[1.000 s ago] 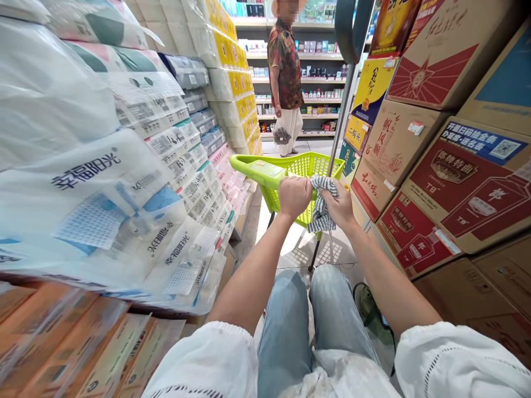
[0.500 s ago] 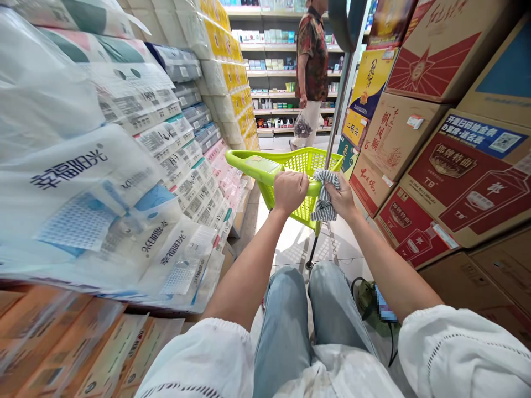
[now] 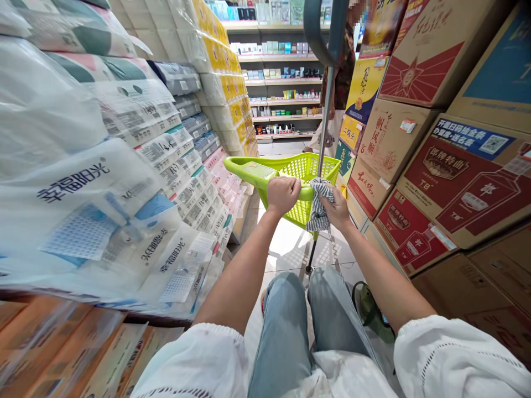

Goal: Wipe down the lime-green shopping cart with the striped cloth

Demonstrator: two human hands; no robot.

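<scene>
Left hand (image 3: pixel 284 194) curls fingers around lime-green plastic cart handle (image 3: pixel 306 193); right hand (image 3: pixel 338 207) pinches grey-and-white striped fabric cloth (image 3: pixel 319 209) between fingers, cloth now drooping lower, contact with handle seemingly kept.

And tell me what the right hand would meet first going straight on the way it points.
The right hand holds the cloth; just beyond that, it would probably meet the end of the green handle, though the depth there is hard to judge.

Cloth (image 3: pixel 318 209) at basket handle (image 3: pixel 306 193); packs (image 3: pixel 78 204) left, boxes (image 3: pixel 452 171) right, shelves (image 3: pixel 286 82) behind.
</scene>
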